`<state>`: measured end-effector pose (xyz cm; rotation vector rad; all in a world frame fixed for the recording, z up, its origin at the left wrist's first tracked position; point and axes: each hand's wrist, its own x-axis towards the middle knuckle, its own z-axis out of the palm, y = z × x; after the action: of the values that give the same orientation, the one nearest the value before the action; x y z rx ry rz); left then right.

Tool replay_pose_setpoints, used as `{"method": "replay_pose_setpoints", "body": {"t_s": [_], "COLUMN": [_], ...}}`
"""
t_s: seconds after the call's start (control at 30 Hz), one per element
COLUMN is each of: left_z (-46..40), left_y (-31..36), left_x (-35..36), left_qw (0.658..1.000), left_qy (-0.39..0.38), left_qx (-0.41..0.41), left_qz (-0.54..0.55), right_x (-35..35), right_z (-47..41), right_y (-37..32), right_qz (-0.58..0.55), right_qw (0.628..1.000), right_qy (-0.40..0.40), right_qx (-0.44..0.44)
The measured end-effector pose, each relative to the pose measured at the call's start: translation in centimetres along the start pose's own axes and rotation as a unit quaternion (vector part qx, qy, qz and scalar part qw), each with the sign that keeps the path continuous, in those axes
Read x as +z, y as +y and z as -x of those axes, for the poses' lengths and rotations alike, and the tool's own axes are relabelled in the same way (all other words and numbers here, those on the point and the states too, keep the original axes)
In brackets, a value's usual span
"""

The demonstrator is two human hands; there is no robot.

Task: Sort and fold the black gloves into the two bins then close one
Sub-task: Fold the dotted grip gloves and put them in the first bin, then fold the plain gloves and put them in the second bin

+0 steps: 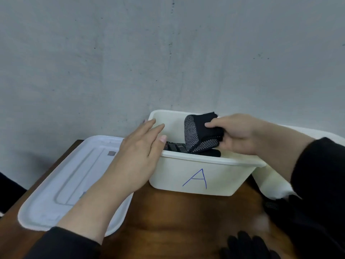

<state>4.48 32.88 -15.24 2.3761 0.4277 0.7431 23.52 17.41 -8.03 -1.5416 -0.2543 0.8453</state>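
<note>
- On a brown wooden desk, against a grey wall: a white bin marked with a blue letter A on its near wall.
- Right hand over the open top of that bin, thumb and fingers pinching a folded black glove with a white dotted palm; glove held upright, its lower edge down among the contents of the bin.
- More black gloves lying inside the bin, beneath the held one, partly hidden by the near rim.
- Left hand spread flat, fingers straight and close together, holding nothing; fingertips at the left rim of the bin, thumb tip just inside the opening. Cannot tell whether the palm actually touches the bin wall.
- Left of the bin, flat on the desk: a white lid, partly covered by the left forearm.
- Right of the bin and just beside it: a second white bin, mostly hidden behind the right arm in its black sleeve.
- At the near right edge of the desk: loose black gloves, blurred, fingers pointing up toward the bins.
- Another dark, dotted piece close under the second bin, too blurred to tell apart from the sleeve.
</note>
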Motion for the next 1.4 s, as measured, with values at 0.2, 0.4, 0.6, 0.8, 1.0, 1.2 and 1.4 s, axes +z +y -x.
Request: {"method": "replay_pose_setpoints", "body": {"t_s": [0.2, 0.4, 0.6, 0.8, 1.0, 1.2, 1.4], "left_z": [-0.2, -0.3, -0.5, -0.3, -0.3, -0.3, 0.5], "left_y": [-0.4, -0.7, -0.6, -0.1, 0.1, 0.3, 1.5], "left_x": [-0.8, -1.3, -1.4, -1.5, -1.5, -1.2, 0.0], "left_qw": [0.999, 0.998, 0.998, 0.998, 0.998, 0.995, 0.989], "left_qy": [-0.014, -0.044, -0.048, -0.056, -0.053, -0.049, 0.095], "left_qx": [-0.016, -0.02, -0.022, -0.012, -0.016, -0.002, 0.08], "left_qz": [0.035, 0.033, 0.028, -0.015, -0.035, -0.087, -0.084], "right_x": [5.1, 6.7, 6.6, 6.1, 5.6, 3.6, 1.5], "right_z": [-3.9, -5.5, -5.5, -5.9, -3.7, 3.2, 12.0], "right_y": [1.4, 1.4, -0.2, 2.2, -0.7, -2.5, 0.3], "right_qz": [0.047, 0.739, 0.745, 0.795, 0.768, 0.622, 0.494], "right_qw": [0.998, 0.641, 0.603, 0.566, 0.604, 0.726, 0.793], "right_qy": [-0.018, 0.117, -0.134, -0.176, -0.15, 0.017, 0.111], "right_qx": [0.043, -0.172, -0.252, -0.131, -0.154, -0.293, -0.339]}}
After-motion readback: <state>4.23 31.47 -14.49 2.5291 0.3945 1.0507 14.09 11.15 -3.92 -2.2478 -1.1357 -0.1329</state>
